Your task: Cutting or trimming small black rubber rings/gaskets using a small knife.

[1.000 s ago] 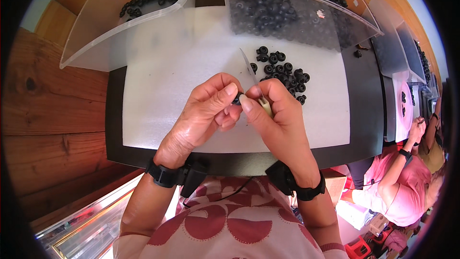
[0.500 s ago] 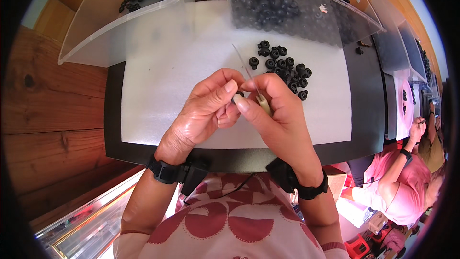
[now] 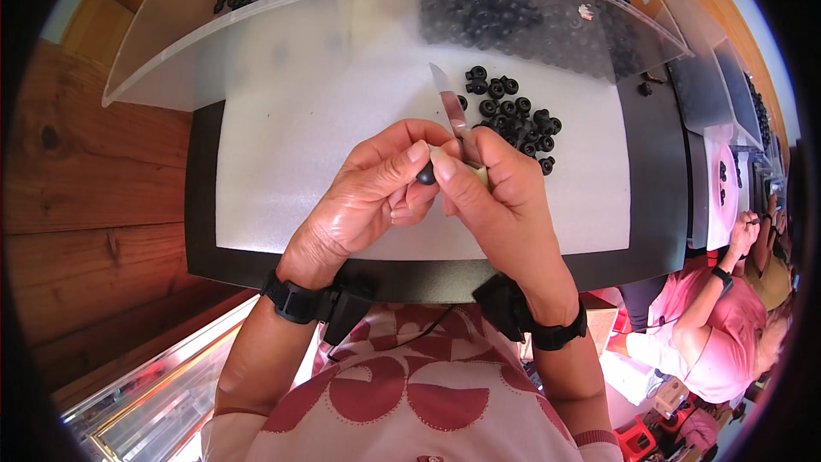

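Note:
Between the thumb and fingers of my left hand [image 3: 372,180] is a small round black part [image 3: 427,174], partly hidden by the fingertips. My right hand [image 3: 505,192] is closed around the pale handle of a knife [image 3: 452,107], whose thin blade points up and away over the white sheet. The right thumb tip sits against the top of the black part, so both hands meet over the middle of the mat. Just beyond them to the right lies a loose pile of similar black parts [image 3: 515,124], knobbed, some showing round holes.
The white foam sheet [image 3: 282,180] covers a dark tabletop [image 3: 201,205]. A clear bin [image 3: 214,60] with some black parts stands far left; a fuller clear bin [image 3: 547,34] stands far right. At right, a person in pink [image 3: 727,334] works beside a pink tray [image 3: 721,205].
The knife has turned so its blade shows broadside and leans more upright. The black part has rolled to show its rounded side. Both hands stay in nearly the same place.

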Motion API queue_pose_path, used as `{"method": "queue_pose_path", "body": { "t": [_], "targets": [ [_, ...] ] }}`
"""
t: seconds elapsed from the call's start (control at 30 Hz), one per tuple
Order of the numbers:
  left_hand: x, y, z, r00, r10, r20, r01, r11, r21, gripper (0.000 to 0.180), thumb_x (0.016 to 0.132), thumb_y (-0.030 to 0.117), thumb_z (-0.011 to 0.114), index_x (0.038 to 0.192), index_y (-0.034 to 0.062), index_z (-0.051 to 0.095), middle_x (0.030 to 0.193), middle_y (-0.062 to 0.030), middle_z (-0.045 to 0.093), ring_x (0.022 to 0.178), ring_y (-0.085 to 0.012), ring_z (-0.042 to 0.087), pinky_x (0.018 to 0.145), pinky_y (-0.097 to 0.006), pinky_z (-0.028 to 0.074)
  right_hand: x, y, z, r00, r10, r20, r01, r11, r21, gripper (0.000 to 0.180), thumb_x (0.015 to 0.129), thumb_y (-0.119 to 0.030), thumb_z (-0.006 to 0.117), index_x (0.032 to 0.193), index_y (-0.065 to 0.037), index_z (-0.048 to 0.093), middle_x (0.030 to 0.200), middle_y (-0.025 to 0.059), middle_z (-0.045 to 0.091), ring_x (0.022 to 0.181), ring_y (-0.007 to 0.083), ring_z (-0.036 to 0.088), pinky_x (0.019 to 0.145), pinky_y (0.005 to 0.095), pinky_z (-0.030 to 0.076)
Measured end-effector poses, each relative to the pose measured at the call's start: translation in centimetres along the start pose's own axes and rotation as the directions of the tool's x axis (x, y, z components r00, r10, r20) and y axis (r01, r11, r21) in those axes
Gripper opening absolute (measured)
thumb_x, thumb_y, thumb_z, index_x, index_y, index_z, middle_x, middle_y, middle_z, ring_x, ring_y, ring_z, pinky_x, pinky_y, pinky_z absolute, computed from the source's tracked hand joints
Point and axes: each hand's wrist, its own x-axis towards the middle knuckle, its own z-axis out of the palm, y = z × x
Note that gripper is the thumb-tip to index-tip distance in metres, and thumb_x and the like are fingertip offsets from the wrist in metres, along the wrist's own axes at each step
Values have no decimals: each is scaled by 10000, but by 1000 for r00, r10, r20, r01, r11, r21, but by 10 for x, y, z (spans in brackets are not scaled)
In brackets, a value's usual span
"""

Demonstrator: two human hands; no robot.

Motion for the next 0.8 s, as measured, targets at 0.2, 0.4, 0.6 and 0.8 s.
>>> {"method": "queue_pose_path", "body": {
  "t": [0.2, 0.4, 0.6, 0.8],
  "targets": [
    [0, 0, -4, 999, 8, 37, -5, 997, -73, 328, 1055, 309, 578, 1214, 22, 567, 778, 18, 517, 596, -46, 393, 518, -221, 294, -4, -1, -4, 997, -44, -56, 38, 993, -110, 210, 1018, -183, 620, 1047, 8, 538, 767, 81, 593, 680, 126, 541, 613, 302, 458],
    [0, -4, -10, 1000, 7, -1, -7, 992, -129, 267, 1054, 294, 586, 1090, 31, 597, 803, 3, 540, 605, -56, 420, 534, -231, 328, -29, -8, -12, 997, -56, 52, 69, 953, -295, 221, 1021, -167, 601, 1102, -12, 464, 739, 152, 586, 601, 280, 600, 568, 355, 458],
    [2, -6, -4, 998, 50, -41, -53, 995, -87, 257, 1063, 285, 558, 1058, 28, 548, 745, -4, 478, 601, -48, 372, 510, -209, 298, -34, -9, -10, 989, -134, 69, 150, 904, -399, 196, 971, -103, 660, 1051, -32, 495, 823, 125, 664, 627, 313, 664, 550, 373, 496],
    [1, -8, -5, 997, 69, -39, -72, 994, -79, 265, 1056, 294, 571, 1056, 29, 551, 752, -8, 488, 598, -45, 372, 512, -205, 296, -32, -8, -12, 981, -181, 73, 194, 869, -456, 198, 949, -89, 681, 1031, -38, 508, 844, 123, 670, 651, 330, 671, 554, 398, 501]
  ]
}}
